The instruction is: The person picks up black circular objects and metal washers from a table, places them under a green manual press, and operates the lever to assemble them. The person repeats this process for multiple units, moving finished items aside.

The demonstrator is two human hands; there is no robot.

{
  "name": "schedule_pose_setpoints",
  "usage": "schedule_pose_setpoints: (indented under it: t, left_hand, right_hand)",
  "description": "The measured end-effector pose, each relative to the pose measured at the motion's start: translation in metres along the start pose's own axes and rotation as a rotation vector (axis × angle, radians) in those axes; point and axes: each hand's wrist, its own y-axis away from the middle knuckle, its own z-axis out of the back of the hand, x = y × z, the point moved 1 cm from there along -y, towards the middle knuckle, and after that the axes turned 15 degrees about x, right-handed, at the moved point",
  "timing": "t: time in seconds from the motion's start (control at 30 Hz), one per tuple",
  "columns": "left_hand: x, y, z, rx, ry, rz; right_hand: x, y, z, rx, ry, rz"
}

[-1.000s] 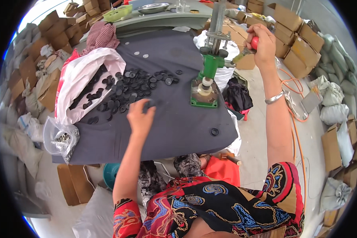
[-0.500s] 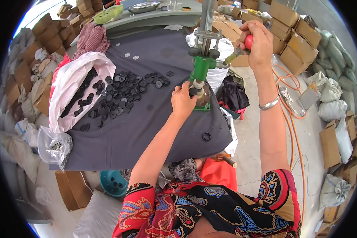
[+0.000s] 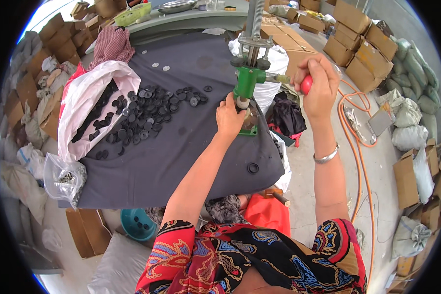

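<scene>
A green hand press [image 3: 246,82] with a tall threaded column stands at the right edge of the dark cloth-covered table. My left hand [image 3: 229,117] is closed at the press's lower end, fingertips just below the ram; whatever they pinch is hidden. My right hand [image 3: 320,83] curls around the red ball knob [image 3: 306,85] of the press lever [image 3: 279,78], which sticks out to the right nearly level. Left of the press lies a spread of black round caps [image 3: 149,112], spilling from a white plastic bag [image 3: 81,108]. One black ring-like cap [image 3: 253,168] lies apart near the front edge.
A clear bag of small metal parts [image 3: 67,180] sits at the table's front left corner. Several pale discs [image 3: 165,68] lie further back. Below is a teal basin [image 3: 136,225]. An orange hose [image 3: 360,161] runs along the floor at right, near cardboard boxes [image 3: 365,59].
My right hand has brought the lever knob down, and the ram sits lower. My left hand stays at the press base; the black piece seen by its fingertips is now hidden.
</scene>
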Motion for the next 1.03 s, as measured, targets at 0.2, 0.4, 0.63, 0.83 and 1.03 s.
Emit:
schedule_pose_setpoints:
  t: [0.2,0.4,0.63,0.83,1.03]
  left_hand:
    - [0.013,0.026,0.013,-0.093,-0.031,-0.074]
    - [0.042,0.089,0.069,-0.195,-0.162,-0.135]
    - [0.139,0.166,0.194,-0.522,-0.577,0.233]
    - [0.193,0.189,0.239,-0.554,-0.595,0.436]
    - [0.193,0.190,0.240,-0.416,-0.590,0.526]
  right_hand:
    - [-0.034,0.090,-0.020,0.055,0.177,0.119]
    - [-0.062,0.124,-0.018,0.094,0.358,0.305]
    - [-0.035,0.101,-0.014,0.123,0.311,0.032]
    - [-0.009,0.026,0.000,0.083,0.141,-0.069]
    - [-0.002,-0.024,0.014,0.102,0.087,-0.092]
